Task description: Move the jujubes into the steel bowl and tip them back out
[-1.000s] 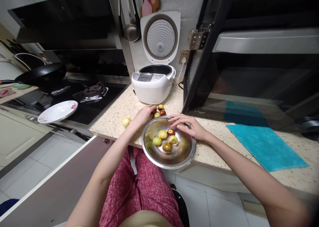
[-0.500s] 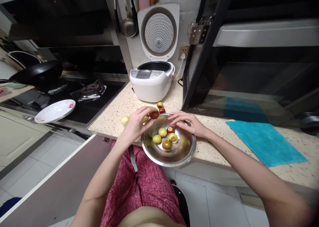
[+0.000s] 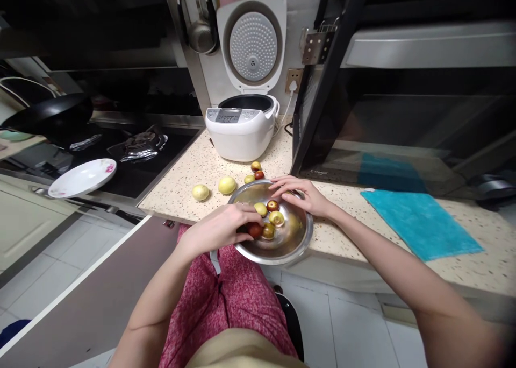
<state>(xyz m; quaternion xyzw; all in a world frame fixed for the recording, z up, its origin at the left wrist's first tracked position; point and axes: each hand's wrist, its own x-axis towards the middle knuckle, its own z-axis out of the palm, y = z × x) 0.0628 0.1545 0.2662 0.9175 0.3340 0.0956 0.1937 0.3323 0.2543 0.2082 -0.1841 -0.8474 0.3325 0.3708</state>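
Note:
A steel bowl (image 3: 282,256) sits at the counter's front edge, with several jujubes inside, yellow-green to brown-red. My left hand (image 3: 231,225) reaches over its left side, fingers closed round a red-brown jujube (image 3: 255,230) low in the bowl. Right beside that fruit lies a brownish jujube (image 3: 268,231). My right hand (image 3: 304,196) lies across the bowl's far right rim with fingers stretched out and thumb apart. Behind the bowl, on the counter, are a red jujube (image 3: 259,175) and a few others, and two larger pale-yellow fruits (image 3: 227,185) lie to its left.
A white rice cooker (image 3: 242,136) stands behind with its lid up. At right are a dark oven-like appliance (image 3: 403,126) and a teal cloth (image 3: 423,223). A white plate (image 3: 83,178) rests by the stove at left. Below the counter, a cabinet door (image 3: 100,282) hangs open.
My left hand has carried the red-brown jujube from above the far left rim down into the bowl, toward me. My right hand stays on the rim.

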